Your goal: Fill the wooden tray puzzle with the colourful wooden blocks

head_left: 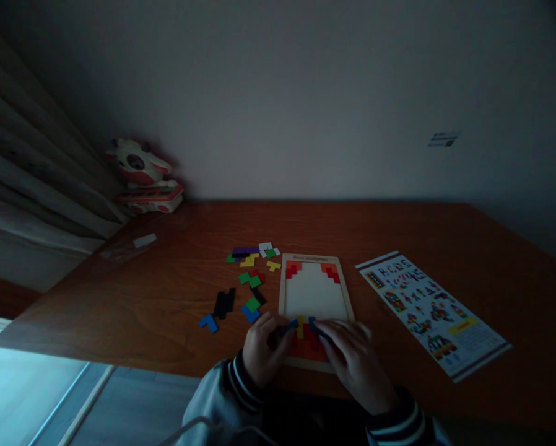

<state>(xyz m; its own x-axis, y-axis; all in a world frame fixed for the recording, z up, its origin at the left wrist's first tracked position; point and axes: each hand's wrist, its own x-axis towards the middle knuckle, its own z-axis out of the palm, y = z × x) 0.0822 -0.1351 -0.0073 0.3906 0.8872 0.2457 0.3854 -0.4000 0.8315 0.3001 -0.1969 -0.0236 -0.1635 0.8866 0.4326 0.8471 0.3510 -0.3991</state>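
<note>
A wooden puzzle board (pixel 282 291) with a pale inside lies in front of me. Orange and red pieces fill its two upper corners, and red pieces (pixel 308 348) with a yellow one (pixel 300 328) sit in its lower part. My left hand (pixel 265 347) is closed at the board's lower left, pinching a small blue puzzle piece (pixel 294 323). Over the lower right, my right hand (pixel 352 356) has its fingers closed on another dark blue piece (pixel 312 321). The fingers partly cover both pieces and the board's lower edge.
Left of the board lie loose puzzle pieces: black (pixel 224 303), blue (pixel 208 323), green (pixel 252 304), yellow (pixel 273 266), purple (pixel 245 250) and white. A printed pattern sheet (pixel 431 310) lies on the right. A cow-shaped toy keyboard (pixel 150 198) stands at the table's back left, by a curtain.
</note>
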